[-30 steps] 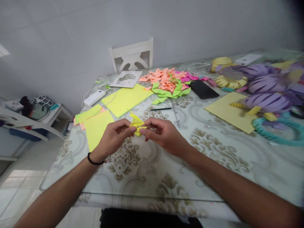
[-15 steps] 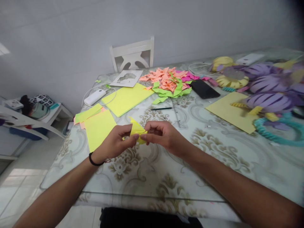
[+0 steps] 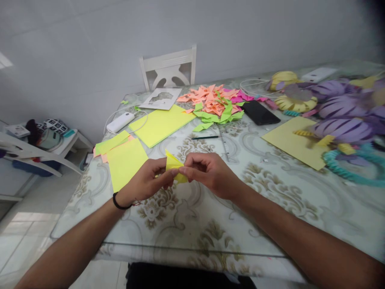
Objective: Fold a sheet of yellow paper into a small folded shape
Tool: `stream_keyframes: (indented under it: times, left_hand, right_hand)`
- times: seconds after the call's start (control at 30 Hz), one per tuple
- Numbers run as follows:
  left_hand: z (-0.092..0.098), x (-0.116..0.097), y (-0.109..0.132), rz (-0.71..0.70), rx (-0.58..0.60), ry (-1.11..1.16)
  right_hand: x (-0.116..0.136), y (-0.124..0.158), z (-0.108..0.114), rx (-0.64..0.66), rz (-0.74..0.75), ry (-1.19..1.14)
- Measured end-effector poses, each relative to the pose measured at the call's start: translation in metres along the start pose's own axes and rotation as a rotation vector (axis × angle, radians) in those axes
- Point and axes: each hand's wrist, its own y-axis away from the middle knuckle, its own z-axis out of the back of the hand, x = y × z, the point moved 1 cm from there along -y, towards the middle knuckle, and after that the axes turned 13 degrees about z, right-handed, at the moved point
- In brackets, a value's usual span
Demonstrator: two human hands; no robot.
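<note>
A small piece of folded yellow paper point(image 3: 173, 162) is held up over the patterned tabletop, pinched between my two hands. My left hand point(image 3: 153, 176) grips its left and lower part, thumb on the near side. At its right edge, my right hand point(image 3: 203, 170) pinches the paper between thumb and bent fingers. The thumbs nearly meet at the middle, and the fingers hide part of the folds. Just beyond my left wrist lies a sheet of yellow paper point(image 3: 126, 162). Pointed folded pieces in orange point(image 3: 207, 98) and green point(image 3: 222, 116) are heaped farther back.
A dark pen point(image 3: 205, 137) and a clear ruler point(image 3: 224, 144) lie beyond my hands. More yellow sheets point(image 3: 162, 124), a white power bank point(image 3: 120, 122) and a black phone point(image 3: 260, 112) are behind. Purple paper crafts point(image 3: 343, 128) and a turquoise ring point(image 3: 333, 166) occupy the right side.
The folded yellow paper has turned slightly, its flap now narrower and more upright. My fingers have shifted a little on it, and both hands remain in nearly the same place.
</note>
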Motion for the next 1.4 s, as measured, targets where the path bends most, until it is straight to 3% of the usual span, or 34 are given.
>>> stream_keyframes:
  times: [0.1,0.3,0.6,0.77,0.97,1.17,1.4]
  left_hand:
    - [0.0032,-0.0005,0.0015,-0.017,-0.010,-0.016]
    - [0.0054,0.0003,0.0055,0.023,0.098,0.030]
    - [-0.0010,0.0079,0.0003,0.046,0.231,0.199]
    - [-0.0017,0.0086,0.0003,0.062,0.180,0.138]
    - [0.0026,0.0055,-0.0012,-0.020,0.099,-0.002]
    - [0.0012,0.0031,0.0003,-0.003,0.077,0.025]
    - [0.0018,-0.0003,0.0019,-0.035,0.048,-0.014]
  right_hand:
    - [-0.0002,0.0002,-0.0013,0.035,0.036,0.006]
    - [0.0021,0.0016,-0.0027,0.224,0.116,0.046]
    - [-0.0015,0.0019,-0.0023,0.089,0.179,0.227]
    - [-0.0016,0.0023,-0.0032,0.113,0.225,0.296]
    - [0.0001,0.0044,-0.0062,0.193,0.275,0.305]
    - [0.0037,0.0034,-0.0043,0.110,0.291,0.346]
    - [0.0032,0.0033,-0.0050,0.137,0.276,0.354]
